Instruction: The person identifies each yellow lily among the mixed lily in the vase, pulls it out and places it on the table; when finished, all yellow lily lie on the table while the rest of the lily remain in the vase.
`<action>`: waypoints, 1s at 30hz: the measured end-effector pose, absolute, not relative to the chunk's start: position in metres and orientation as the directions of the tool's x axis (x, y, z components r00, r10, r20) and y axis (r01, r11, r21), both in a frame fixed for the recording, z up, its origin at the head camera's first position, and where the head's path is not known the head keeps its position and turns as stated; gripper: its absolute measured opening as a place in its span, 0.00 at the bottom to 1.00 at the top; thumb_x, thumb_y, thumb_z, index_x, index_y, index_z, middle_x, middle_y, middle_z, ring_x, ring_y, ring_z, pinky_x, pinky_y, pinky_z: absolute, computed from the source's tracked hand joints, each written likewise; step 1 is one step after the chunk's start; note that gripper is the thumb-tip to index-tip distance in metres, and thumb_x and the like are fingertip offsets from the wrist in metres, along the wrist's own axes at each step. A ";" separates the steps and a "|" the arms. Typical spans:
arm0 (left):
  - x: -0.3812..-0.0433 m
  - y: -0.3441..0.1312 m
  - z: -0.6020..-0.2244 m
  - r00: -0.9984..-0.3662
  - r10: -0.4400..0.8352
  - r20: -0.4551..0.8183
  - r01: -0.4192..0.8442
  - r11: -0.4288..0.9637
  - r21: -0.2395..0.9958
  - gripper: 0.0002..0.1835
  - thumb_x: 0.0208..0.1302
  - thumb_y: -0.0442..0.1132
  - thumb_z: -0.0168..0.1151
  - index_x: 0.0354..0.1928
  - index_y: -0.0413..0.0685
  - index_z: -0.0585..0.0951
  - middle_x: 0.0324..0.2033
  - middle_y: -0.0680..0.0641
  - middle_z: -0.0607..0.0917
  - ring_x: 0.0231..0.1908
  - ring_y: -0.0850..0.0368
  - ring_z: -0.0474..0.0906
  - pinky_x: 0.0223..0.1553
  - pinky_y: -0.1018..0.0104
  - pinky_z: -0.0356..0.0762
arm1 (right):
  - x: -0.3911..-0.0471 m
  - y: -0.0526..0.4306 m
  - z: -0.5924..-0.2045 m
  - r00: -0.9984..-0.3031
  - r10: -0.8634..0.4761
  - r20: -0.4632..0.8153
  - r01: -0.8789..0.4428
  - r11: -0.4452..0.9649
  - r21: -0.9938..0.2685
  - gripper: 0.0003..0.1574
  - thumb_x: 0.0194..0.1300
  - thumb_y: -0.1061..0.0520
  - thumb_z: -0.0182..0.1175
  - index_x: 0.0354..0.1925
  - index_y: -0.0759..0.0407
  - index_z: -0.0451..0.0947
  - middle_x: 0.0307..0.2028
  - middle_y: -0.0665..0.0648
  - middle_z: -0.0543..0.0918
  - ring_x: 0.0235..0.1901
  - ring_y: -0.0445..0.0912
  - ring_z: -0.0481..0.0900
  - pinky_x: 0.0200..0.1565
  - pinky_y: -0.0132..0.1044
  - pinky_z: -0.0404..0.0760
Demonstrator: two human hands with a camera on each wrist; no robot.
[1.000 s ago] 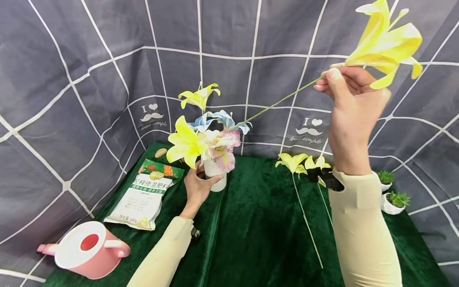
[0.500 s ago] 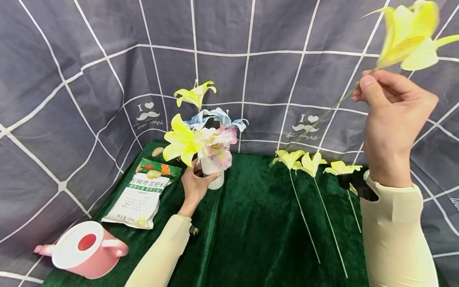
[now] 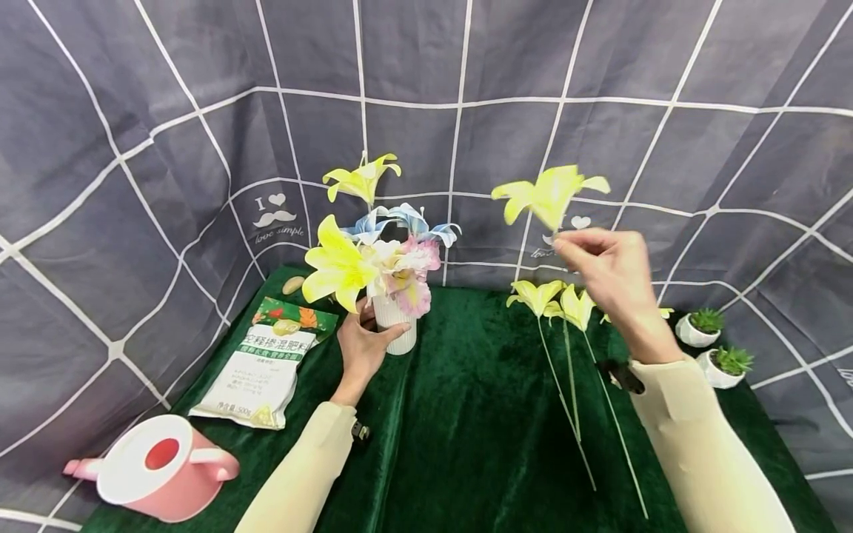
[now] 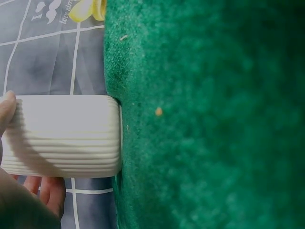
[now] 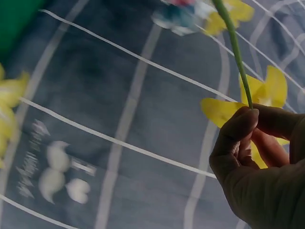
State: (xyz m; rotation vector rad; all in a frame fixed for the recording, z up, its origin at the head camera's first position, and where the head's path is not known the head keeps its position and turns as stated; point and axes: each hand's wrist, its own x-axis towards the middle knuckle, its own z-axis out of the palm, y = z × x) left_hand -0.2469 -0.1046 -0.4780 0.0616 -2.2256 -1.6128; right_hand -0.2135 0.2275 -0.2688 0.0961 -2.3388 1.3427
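My left hand [image 3: 360, 348] grips a white ribbed vase [image 3: 402, 342] standing upright on the green cloth. In the left wrist view, thumb and fingers lie on opposite sides of the vase [image 4: 71, 138]. It bears yellow lilies [image 3: 338, 263], blue flowers [image 3: 416, 220] and a pink-white flower [image 3: 415, 285]. Right of the vase, my right hand [image 3: 616, 270] pinches a yellow lily [image 3: 552, 196] just below its bloom, raised above the cloth. Its green stem [image 5: 237, 55] shows in the right wrist view. Below that hand lie several more yellow lilies [image 3: 536, 297], one partly hidden by the right arm.
A fertilizer bag [image 3: 263, 370] lies left of the vase, with a pink watering can [image 3: 163, 474] nearer the front. An oval stone-like object [image 3: 293, 285] sits behind the bag. Two small potted succulents [image 3: 700, 327] stand at the right. Grey gridded cloth [image 3: 506, 59] rises behind.
My right hand first moved right, drawing the lily's stem away from the vase flowers, then came down and left, leaving the lily upright over the others. My left hand stays on the vase.
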 end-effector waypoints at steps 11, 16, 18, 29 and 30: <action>-0.244 -0.105 -0.478 -0.928 -0.253 0.272 0.179 0.337 0.924 0.40 0.44 0.50 0.84 0.61 0.52 0.77 0.48 0.45 0.87 0.47 0.49 0.85 0.52 0.49 0.85 | -0.255 0.221 -0.365 -0.975 0.055 0.213 -0.130 0.635 -0.761 0.10 0.66 0.55 0.66 0.38 0.60 0.90 0.20 0.48 0.83 0.19 0.33 0.74 0.23 0.28 0.73; -0.246 -0.105 -0.477 -0.927 -0.251 0.279 0.186 0.340 0.922 0.43 0.45 0.52 0.83 0.64 0.51 0.76 0.50 0.44 0.87 0.48 0.48 0.86 0.52 0.48 0.85 | -0.268 0.219 -0.392 -0.986 0.058 0.156 -0.084 0.635 -0.768 0.11 0.66 0.56 0.66 0.40 0.61 0.90 0.20 0.51 0.84 0.19 0.33 0.75 0.25 0.28 0.73; -0.247 -0.105 -0.477 -0.926 -0.249 0.284 0.192 0.336 0.922 0.44 0.46 0.52 0.83 0.66 0.50 0.75 0.52 0.43 0.87 0.49 0.47 0.86 0.53 0.48 0.85 | -0.272 0.218 -0.401 -0.989 0.057 0.137 -0.069 0.641 -0.765 0.11 0.66 0.56 0.66 0.40 0.62 0.90 0.20 0.49 0.84 0.19 0.33 0.75 0.26 0.27 0.74; -0.245 -0.104 -0.476 -0.921 -0.278 0.275 0.176 0.332 0.927 0.42 0.44 0.46 0.84 0.64 0.49 0.76 0.48 0.43 0.84 0.50 0.47 0.83 0.55 0.48 0.83 | -0.284 0.217 -0.445 -0.995 0.080 0.064 0.005 0.667 -0.745 0.10 0.65 0.57 0.66 0.39 0.61 0.90 0.24 0.54 0.88 0.21 0.34 0.77 0.29 0.27 0.75; -0.245 -0.104 -0.476 -0.921 -0.277 0.276 0.177 0.334 0.926 0.42 0.44 0.47 0.84 0.64 0.49 0.76 0.49 0.43 0.84 0.51 0.47 0.83 0.56 0.49 0.83 | -0.285 0.217 -0.449 -0.995 0.082 0.065 0.007 0.671 -0.741 0.10 0.64 0.57 0.66 0.39 0.61 0.90 0.23 0.53 0.88 0.21 0.34 0.77 0.29 0.27 0.75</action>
